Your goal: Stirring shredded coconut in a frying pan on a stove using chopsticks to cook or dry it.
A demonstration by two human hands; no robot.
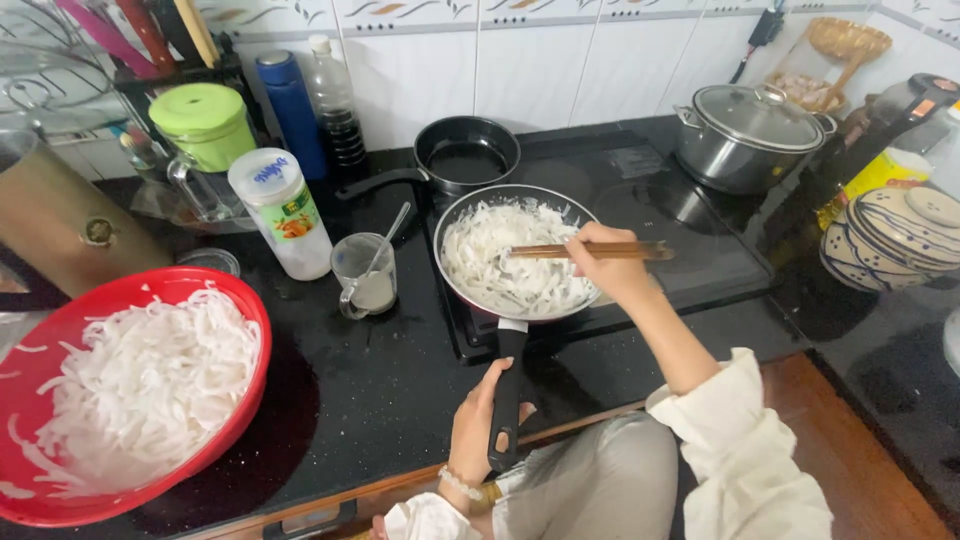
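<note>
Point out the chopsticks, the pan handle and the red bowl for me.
chopsticks (560, 251): head view, middle of the shafts over the noodles.
pan handle (506, 385): head view, black grip above the left hand.
red bowl (255, 330): head view, right rim.
</note>
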